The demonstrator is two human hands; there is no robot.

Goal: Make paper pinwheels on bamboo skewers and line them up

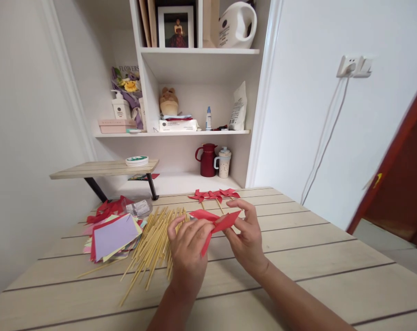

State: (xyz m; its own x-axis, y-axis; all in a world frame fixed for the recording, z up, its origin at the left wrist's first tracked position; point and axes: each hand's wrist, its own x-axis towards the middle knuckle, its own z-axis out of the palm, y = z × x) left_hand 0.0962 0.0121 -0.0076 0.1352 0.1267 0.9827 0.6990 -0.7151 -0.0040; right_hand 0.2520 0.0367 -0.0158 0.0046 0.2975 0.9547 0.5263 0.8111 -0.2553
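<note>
Between my two hands, above the table, is a red paper pinwheel (228,222) with its points sticking out. My left hand (191,243) has its fingers closed on the left side and middle of the paper. From the right, my right hand (246,234) pinches the paper with thumb and fingers, partly hidden behind it. Just beyond my hands lie several finished-looking red pinwheels (214,196) on thin sticks. A heap of thin wooden sticks (151,248) spreads out to the left of my left hand.
Left of the sticks is a stack of coloured paper squares (115,236), with red folded paper (108,209) and a clear plastic box (138,208) behind. A small raised wooden stand (101,169) holds a round white tape roll (137,161). Beyond the table (312,257), shelves hold a dark red jug (207,161) and a cup (224,164).
</note>
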